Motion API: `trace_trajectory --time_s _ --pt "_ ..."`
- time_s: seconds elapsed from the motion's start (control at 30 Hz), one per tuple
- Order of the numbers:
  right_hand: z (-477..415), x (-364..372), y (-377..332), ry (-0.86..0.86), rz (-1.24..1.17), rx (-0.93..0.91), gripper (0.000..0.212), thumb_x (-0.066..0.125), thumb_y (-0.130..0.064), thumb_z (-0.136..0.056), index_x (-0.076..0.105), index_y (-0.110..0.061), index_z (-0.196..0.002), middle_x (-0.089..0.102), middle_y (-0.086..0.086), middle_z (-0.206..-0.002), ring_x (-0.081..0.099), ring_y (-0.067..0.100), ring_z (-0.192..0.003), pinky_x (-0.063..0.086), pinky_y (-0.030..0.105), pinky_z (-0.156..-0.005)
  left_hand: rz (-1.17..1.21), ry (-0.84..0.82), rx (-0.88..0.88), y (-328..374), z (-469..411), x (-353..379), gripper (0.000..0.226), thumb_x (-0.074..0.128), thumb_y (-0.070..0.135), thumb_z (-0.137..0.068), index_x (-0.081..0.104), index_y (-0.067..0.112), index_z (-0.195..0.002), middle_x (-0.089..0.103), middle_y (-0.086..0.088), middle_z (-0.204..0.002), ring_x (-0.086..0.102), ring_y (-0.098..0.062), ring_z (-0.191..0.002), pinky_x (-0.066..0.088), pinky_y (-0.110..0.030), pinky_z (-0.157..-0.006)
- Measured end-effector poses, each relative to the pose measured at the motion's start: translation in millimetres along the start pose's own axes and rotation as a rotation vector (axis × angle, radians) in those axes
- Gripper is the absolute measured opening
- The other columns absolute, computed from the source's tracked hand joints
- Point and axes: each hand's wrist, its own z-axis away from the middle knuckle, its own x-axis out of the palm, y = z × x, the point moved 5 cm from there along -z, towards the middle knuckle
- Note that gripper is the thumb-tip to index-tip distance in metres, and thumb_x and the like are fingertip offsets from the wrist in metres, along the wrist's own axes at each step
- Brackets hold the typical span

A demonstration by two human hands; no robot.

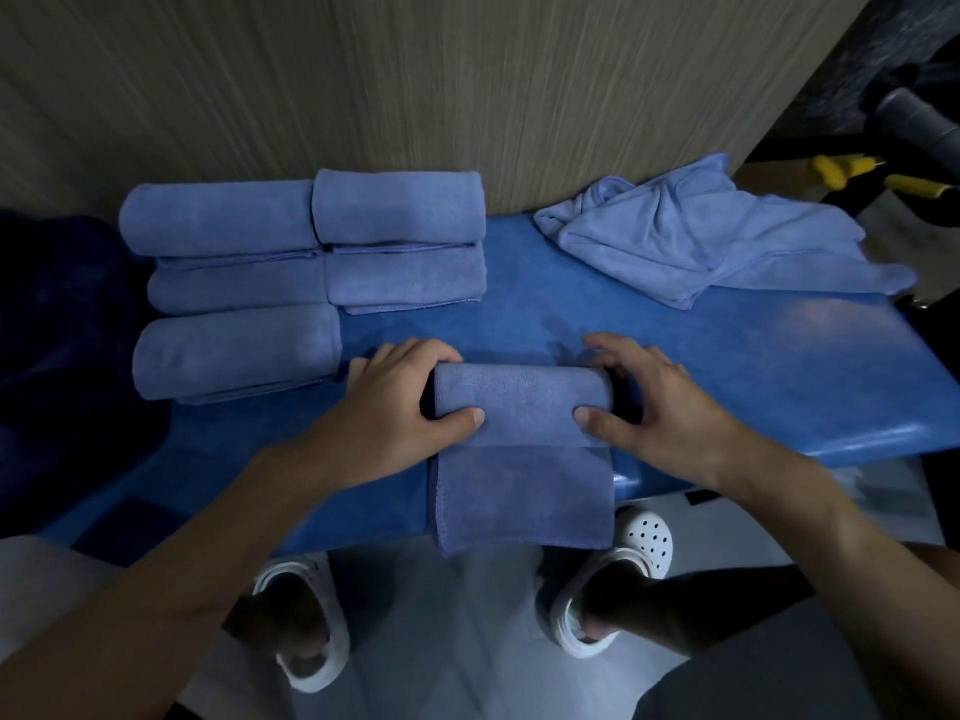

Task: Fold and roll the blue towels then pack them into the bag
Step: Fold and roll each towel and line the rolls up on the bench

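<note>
Blue microfibre hangs nearest me: the loose tail of the towel (522, 402) drapes flat over the near edge of the padded blue bench (727, 366), above my white clogs (641, 543) on the pale floor. Just beyond that tail the same towel is wound into a short, thick roll lying crosswise on the bench, its nap slightly darker than the vinyl under it.

My left hand (395, 407) grips the roll's left end, fingers curled over the top and thumb pressed against the near face. My right hand (660, 407) grips the right end the same way, thumb on the near face, fingers arched over the far side. The roll sits directly between the two hands, touching both.

Farther off, to the left, five rolled towels (306, 272) lie side by side in rows, touching one another, one at the front and two pairs behind. To the far right a crumpled loose towel pile (701, 236) rests on the bench. Behind everything stands a wood-grain panel (467, 85). At the left edge a dark blue mass (62, 330) is too dim for me to identify.
</note>
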Motion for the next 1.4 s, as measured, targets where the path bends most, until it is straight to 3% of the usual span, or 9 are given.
trace_trajectory --time_s 0.23,0.37,0.47,0.7,0.8,0.97,1.1,1.23,1.4 --pt "-11.9 -0.3 -8.7 0.08 -0.099 -0.082 0.058 0.079 -0.017 -0.078 0.056 -0.014 -0.13 0.044 -0.005 -0.108 0.048 -0.003 -0.097 0.033 0.004 -0.09 0.332 0.048 -0.06 -8.0 -5.2 -2.3 0.058 0.077 0.048 -0.07 0.046 0.05 -0.119 0.053 0.022 -0.122 0.051 -0.009 -0.117 0.044 -0.039 -0.103" --pt "-16.6 -5.8 -17.7 0.212 -0.052 -0.177 0.047 0.079 -0.02 -0.073 0.059 -0.018 -0.115 0.043 -0.004 -0.109 0.05 0.012 -0.102 0.042 0.031 -0.097 0.257 0.194 0.087 3.0 -7.3 -10.4 0.058 0.077 0.021 -0.08 0.052 0.025 -0.132 0.044 0.015 -0.12 0.046 -0.005 -0.115 0.037 -0.025 -0.105" --pt "-17.5 -8.5 -28.0 0.28 0.058 -0.231 0.045 0.074 -0.02 -0.067 0.052 -0.02 -0.106 0.041 -0.005 -0.109 0.048 0.019 -0.102 0.043 0.046 -0.091 0.082 0.29 0.242 11.8 -5.3 -12.7 0.041 0.072 0.008 -0.079 0.061 0.016 -0.118 0.042 0.01 -0.112 0.043 -0.013 -0.111 0.035 -0.026 -0.102" --pt "-14.9 0.6 -34.3 0.237 0.259 -0.276 0.053 0.08 -0.006 -0.055 0.046 -0.018 -0.094 0.047 0.003 -0.108 0.047 0.025 -0.096 0.031 0.034 -0.08 -0.072 0.202 0.408 14.8 1.7 -4.6 0.058 0.061 -0.017 -0.064 0.049 0.019 -0.108 0.056 0.003 -0.128 0.051 -0.015 -0.123 0.041 -0.042 -0.093" --pt "-9.8 1.7 -28.9 0.183 0.22 -0.27 0.052 0.081 -0.02 -0.061 0.042 -0.023 -0.096 0.045 -0.002 -0.112 0.045 0.022 -0.102 0.033 0.036 -0.085 -0.071 0.108 0.41 11.8 5.2 -1.4 0.051 0.065 -0.007 -0.069 0.049 0.021 -0.108 0.052 0.004 -0.138 0.048 -0.011 -0.127 0.041 -0.041 -0.1" --pt "0.6 1.1 -27.1 0.144 0.089 -0.256 0.033 0.061 -0.05 -0.079 0.046 -0.025 -0.096 0.045 -0.006 -0.113 0.047 0.021 -0.108 0.039 0.042 -0.093 0.004 0.097 0.392 15.1 14.3 -3.4 0.034 0.06 0.047 -0.086 0.054 0.02 -0.106 0.049 0.008 -0.141 0.04 0.003 -0.131 0.036 -0.034 -0.106" --pt "6.9 -0.4 -20.4 0.129 -0.04 -0.225 0.026 0.05 -0.045 -0.089 0.052 -0.022 -0.101 0.045 -0.005 -0.116 0.047 0.017 -0.114 0.041 0.04 -0.099 0.068 0.094 0.386 16.2 15.4 -1.2 0.019 0.052 0.039 -0.095 0.057 0.021 -0.092 0.051 0.01 -0.135 0.044 -0.005 -0.13 0.037 -0.04 -0.106" --pt "9.3 2.4 -11.2 0.04 -0.051 -0.178 0.057 0.06 -0.053 -0.08 0.048 -0.027 -0.129 0.048 -0.008 -0.121 0.051 0.004 -0.111 0.042 0.023 -0.098 0.014 0.076 0.391 12.7 16.2 2.6 0.031 0.058 0.041 -0.089 0.06 0.028 -0.117 0.045 0.014 -0.138 0.042 -0.005 -0.128 0.037 -0.038 -0.107" --pt "3.1 2.8 -10.4 0.103 -0.119 -0.162 0.06 0.068 -0.056 -0.07 0.057 -0.022 -0.118 0.058 -0.005 -0.11 0.057 0.005 -0.099 0.044 0.015 -0.087 0.015 0.131 0.404 12.4 15.7 -0.2 0.038 0.062 0.035 -0.087 0.063 0.023 -0.124 0.049 0.009 -0.136 0.045 -0.008 -0.128 0.038 -0.04 -0.106"
